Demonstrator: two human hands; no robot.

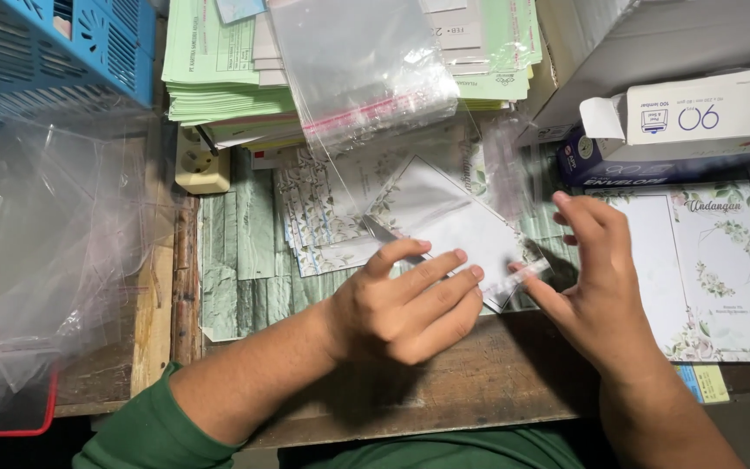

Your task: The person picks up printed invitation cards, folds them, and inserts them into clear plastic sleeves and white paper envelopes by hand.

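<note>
Blue crate (pixel 88 43), green paper stack (pixel 219 78), wall socket (pixel 202 162), envelope boxes (pixel 687 122).

A clear plastic sleeve (pixel 457 230) lies tilted at table centre, enclosing a floral-bordered card; both hands touch its near edge. A second clear sleeve (pixel 366 65) with a pink seal strip rests above it on stacked green and white paper forms. At upper right, a white rectangular carton (pixel 705 108) with an open end flap sits on a dark blue envelope box (pixel 618 165); a larger white box (pixel 653 39) stands behind them. A heap of clear plastic bags (pixel 45 243) fills the left side. A small yellow label (pixel 709 382) lies at the table's near right edge
</note>
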